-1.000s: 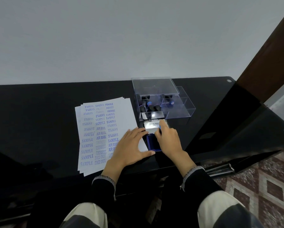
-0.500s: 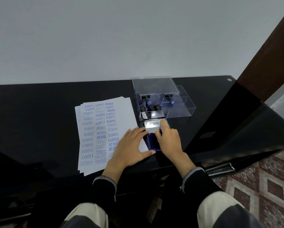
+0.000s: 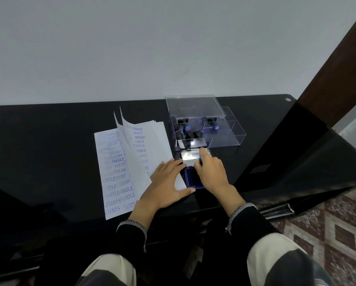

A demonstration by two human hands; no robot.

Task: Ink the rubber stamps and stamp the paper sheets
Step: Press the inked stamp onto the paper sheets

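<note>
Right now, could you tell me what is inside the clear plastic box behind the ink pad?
The clear plastic box holds several black-handled rubber stamps, some blue-tipped. Its lid covers the back ones' tops.

Black sleeves (image 3: 249, 226) end in speckled grey-white knitted cuffs (image 3: 241, 209); cream and dark patterned trousers (image 3: 276, 259) show below.

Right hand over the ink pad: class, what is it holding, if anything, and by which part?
The right hand grips a stamp with curled fingers; only a blue bit shows, so the held part cannot be told. The left hand lies flat on the paper sheets.
</note>
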